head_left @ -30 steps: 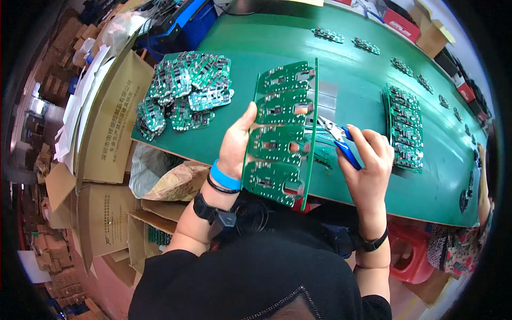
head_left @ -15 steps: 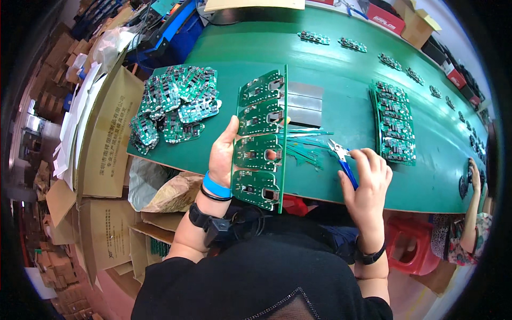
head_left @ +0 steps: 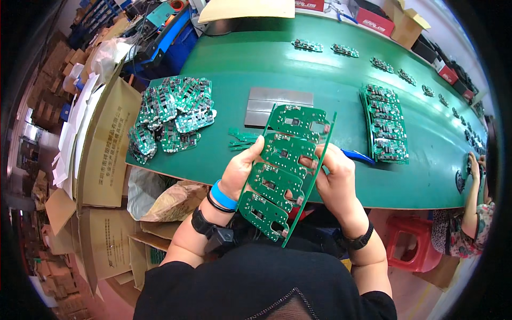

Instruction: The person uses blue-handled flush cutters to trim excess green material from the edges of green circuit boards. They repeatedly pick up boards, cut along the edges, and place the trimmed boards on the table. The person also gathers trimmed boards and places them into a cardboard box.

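A green circuit board panel (head_left: 281,153), several joined boards between two narrow side rails, is held up tilted in front of me. My left hand (head_left: 240,173) is closed on its left edge, thumb in front and the other fingers hidden behind. My right hand (head_left: 338,176) is closed at the panel's right rail, fingertips partly hidden. Blue-handled cutters (head_left: 358,156) stick out beyond the right hand; their jaws are hidden, and I cannot tell whether they are held or lie on the table. Thin green board offcuts (head_left: 242,140) lie behind the panel.
A heap of populated boards (head_left: 178,109) lies left on the green table (head_left: 229,64), near grey metal blocks (head_left: 280,101). Stacked panels (head_left: 384,124) stand right. Single boards (head_left: 381,65) line the far side. Cardboard boxes (head_left: 106,154) stand left; another person's hand (head_left: 473,165) is far right.
The panel has moved down and right and turned to face me more. My right hand has moved left to its rail. The cutters have turned, with handles now pointing right.
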{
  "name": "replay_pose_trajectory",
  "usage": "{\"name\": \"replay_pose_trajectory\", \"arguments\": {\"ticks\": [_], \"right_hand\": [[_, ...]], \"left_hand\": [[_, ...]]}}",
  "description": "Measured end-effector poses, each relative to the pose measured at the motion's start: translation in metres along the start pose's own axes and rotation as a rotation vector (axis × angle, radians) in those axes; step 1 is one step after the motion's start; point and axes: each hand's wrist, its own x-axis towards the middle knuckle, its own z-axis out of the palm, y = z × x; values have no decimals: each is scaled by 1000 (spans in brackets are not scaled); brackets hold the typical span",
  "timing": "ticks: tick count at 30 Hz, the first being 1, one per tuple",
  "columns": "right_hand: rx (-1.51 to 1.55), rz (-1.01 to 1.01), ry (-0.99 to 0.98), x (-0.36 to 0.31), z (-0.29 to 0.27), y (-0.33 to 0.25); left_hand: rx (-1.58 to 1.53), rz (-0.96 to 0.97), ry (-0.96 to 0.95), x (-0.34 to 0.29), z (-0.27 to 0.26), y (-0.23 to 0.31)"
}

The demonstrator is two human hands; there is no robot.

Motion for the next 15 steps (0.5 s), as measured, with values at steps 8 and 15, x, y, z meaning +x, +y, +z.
{"name": "replay_pose_trajectory", "arguments": {"ticks": [8,15], "right_hand": [[172,241,13,23,-12,8],[-106,70,-214,24,18,10]], "left_hand": [[818,316,257,-10,39,50],[2251,569,-97,56,85,147]]}}
